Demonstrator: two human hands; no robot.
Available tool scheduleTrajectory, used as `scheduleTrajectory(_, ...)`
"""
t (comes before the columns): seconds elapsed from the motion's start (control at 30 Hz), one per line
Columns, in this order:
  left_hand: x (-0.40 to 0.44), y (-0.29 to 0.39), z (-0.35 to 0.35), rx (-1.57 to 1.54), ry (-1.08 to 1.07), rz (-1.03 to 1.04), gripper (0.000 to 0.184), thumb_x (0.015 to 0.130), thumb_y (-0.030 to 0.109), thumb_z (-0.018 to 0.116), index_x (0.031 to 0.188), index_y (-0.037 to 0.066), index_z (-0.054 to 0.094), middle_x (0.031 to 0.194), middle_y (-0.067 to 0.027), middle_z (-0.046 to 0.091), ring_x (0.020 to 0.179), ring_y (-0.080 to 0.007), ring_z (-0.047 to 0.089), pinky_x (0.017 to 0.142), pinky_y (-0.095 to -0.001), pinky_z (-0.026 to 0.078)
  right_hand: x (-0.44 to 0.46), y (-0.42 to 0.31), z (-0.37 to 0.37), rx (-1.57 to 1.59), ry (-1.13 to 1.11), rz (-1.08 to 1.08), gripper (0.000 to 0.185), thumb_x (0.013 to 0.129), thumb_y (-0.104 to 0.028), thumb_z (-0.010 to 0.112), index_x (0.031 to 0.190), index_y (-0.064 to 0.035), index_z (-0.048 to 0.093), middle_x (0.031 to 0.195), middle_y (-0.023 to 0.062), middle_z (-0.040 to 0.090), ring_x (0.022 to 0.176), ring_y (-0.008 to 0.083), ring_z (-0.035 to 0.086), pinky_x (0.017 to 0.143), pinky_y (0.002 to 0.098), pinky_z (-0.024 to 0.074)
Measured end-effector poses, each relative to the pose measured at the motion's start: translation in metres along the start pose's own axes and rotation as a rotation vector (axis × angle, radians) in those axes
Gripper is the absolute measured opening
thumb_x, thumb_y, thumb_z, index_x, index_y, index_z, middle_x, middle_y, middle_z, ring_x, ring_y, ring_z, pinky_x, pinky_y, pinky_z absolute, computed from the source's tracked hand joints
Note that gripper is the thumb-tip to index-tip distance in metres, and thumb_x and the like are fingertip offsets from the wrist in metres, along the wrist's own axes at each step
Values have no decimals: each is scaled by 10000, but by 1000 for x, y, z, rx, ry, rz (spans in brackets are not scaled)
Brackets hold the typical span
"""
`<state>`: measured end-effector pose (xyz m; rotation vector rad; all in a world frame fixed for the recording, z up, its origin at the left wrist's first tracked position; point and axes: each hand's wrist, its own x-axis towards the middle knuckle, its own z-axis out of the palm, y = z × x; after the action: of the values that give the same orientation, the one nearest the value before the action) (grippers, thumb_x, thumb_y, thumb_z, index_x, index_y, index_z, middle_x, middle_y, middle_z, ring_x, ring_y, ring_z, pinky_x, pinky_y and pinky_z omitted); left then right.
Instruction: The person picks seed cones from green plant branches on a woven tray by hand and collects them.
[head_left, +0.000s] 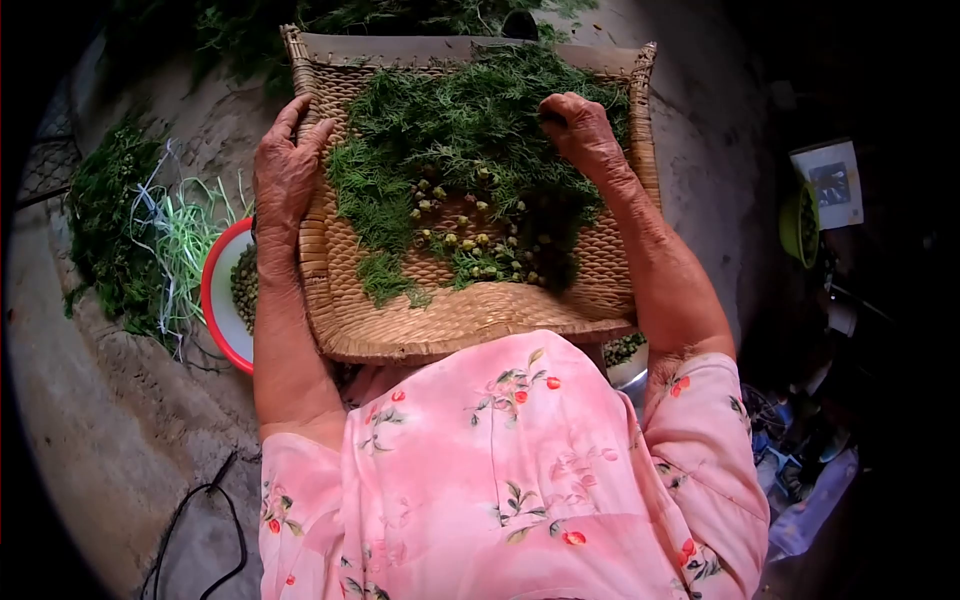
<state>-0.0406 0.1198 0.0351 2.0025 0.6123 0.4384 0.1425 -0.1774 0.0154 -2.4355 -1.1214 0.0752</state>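
A woven basket tray (470, 320) rests against my lap, its near edge at my pink floral clothing. Green feathery sprigs (440, 120) cover its far and middle parts, with several small pale-green round cones (482, 240) lying nearer to me. My left hand (290, 160) lies on the tray's left rim, its fingers apart and holding nothing that I can see. Over the sprigs at the right, my right hand (580, 132) is closed, fingers curled in; what they hold, if anything, is hidden.
A red-rimmed bowl (212, 290) of small green pieces stands left of the tray, beside pale strings (190, 230) and a green heap (110, 220). A black cord (185, 500) lies lower left. At the right are a green bowl (790, 225) and plastic items (815, 500).
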Motion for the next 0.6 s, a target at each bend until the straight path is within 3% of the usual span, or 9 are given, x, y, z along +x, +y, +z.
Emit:
scheduleTrajectory(0.03,0,0,0,0,-4,0,438,813,255,645,1201,78,547,1039,-115,647,911,-193,617,804,-293,471,-1,-5,-3,-26,-29,-11,276,701,-32,692,962,-56,604,872,99,591,800,274,596,698,342,494)
scheduleTrajectory(0.1,0,0,-1,43,0,9,440,814,260,645,1203,77,546,1034,-114,648,910,-193,618,800,-291,473,-4,-17,0,111,-352,75,355,692,-61,718,1025,-62,595,954,100,575,851,284,587,722,350,493)
scheduleTrajectory(0.17,1,-1,0,42,4,8,438,815,260,645,1201,78,547,1034,-113,648,910,-191,617,799,-290,474,-11,-48,3,-26,-580,71,450,687,-89,729,1102,-75,556,989,109,555,964,288,548,813,381,472)
scheduleTrajectory(0.23,1,-1,-1,43,10,6,436,815,260,645,1200,78,548,1034,-113,648,909,-190,617,797,-289,474,-18,-53,14,-107,-605,-29,462,672,-86,733,1092,-69,541,993,102,552,999,290,527,850,397,450)
scheduleTrajectory(0.3,1,1,-2,57,-17,8,430,817,257,644,1198,81,552,1037,-112,647,910,-189,616,797,-287,474,-14,-47,18,-162,-544,-73,342,671,-77,724,976,-48,572,912,105,583,911,294,570,772,385,480)
scheduleTrajectory(0.37,1,1,-2,50,-16,10,427,820,255,642,1198,80,552,1037,-110,647,910,-188,616,798,-287,474,-5,-41,8,-9,-566,64,218,683,-65,704,867,-29,594,791,108,603,784,289,607,675,370,501)
scheduleTrajectory(0.4,1,1,-1,42,-12,12,423,822,253,640,1197,79,553,1037,-109,647,909,-188,615,799,-286,473,-7,-37,1,60,-423,-35,136,690,-35,679,805,-21,609,724,116,610,690,272,618,610,357,503)
scheduleTrajectory(0.53,2,-1,0,26,-7,21,422,824,251,640,1198,77,552,1040,-104,647,910,-183,614,798,-286,473,-5,-17,-18,216,-264,87,106,734,-16,646,829,-28,603,733,96,605,666,219,596,621,319,493)
scheduleTrajectory(0.6,2,-1,0,18,6,29,421,825,250,643,1198,77,553,1041,-100,647,907,-174,612,794,-281,474,-7,-8,-17,-43,-86,65,206,736,-25,653,934,-54,601,833,93,579,766,249,597,665,346,491)
